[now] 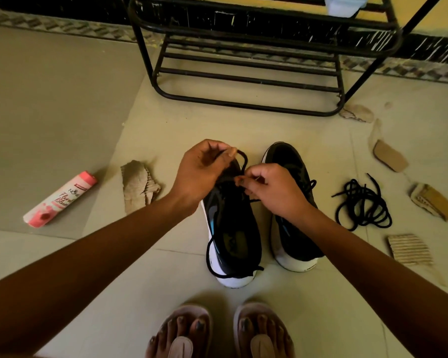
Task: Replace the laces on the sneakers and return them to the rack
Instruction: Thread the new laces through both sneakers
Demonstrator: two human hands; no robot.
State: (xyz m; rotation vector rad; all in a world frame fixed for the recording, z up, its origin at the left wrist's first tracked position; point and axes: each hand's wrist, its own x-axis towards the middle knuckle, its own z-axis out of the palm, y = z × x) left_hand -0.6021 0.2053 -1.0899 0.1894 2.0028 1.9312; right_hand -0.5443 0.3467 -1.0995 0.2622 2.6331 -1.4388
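my left grip [202, 171] and right grip [272, 189] hide the toe and eyelets of the left sneaker [233, 228]; threading not legible. left grip pinches the black lace [246, 161] at its loop, right grip pinches it lower. sneaker black, white sole, on the floor [321, 306] before the rack [243, 73], just beside the right sneaker [292, 233].
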